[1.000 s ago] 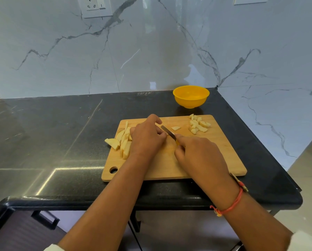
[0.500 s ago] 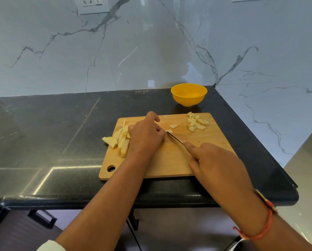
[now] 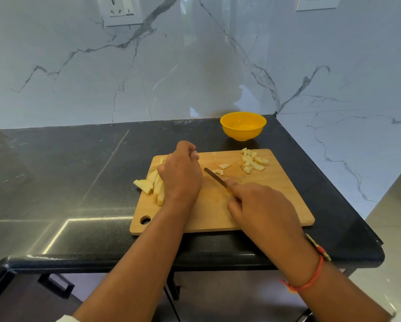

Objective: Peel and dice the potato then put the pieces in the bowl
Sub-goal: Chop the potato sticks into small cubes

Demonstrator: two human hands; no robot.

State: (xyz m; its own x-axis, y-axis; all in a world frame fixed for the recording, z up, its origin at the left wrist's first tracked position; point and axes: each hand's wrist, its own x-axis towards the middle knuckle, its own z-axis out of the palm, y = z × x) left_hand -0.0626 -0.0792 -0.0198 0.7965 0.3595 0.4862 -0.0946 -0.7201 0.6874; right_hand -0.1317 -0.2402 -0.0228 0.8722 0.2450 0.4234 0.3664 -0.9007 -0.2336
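A wooden cutting board (image 3: 276, 205) lies on the black counter. Peeled potato strips (image 3: 156, 185) lie at its left edge, partly under my left hand (image 3: 182, 174), whose fingers are curled; what it grips is hidden. My right hand (image 3: 261, 208) holds a small knife (image 3: 214, 177) with its blade pointing up-left, just right of the left hand. Two or three small cut pieces (image 3: 220, 170) lie by the blade tip. A pile of diced potato (image 3: 253, 161) sits at the board's far right. The yellow bowl (image 3: 243, 126) stands behind the board and looks empty.
The black counter (image 3: 67, 182) ends in a front edge near me and a right edge beside the board. A marble wall with power sockets (image 3: 120, 10) rises behind the bowl. A dark drawer handle (image 3: 55, 285) shows below the counter.
The knife has drawn back to the right from my left hand, leaving fresh small pieces on the board. My left hand has shifted slightly left over the strips.
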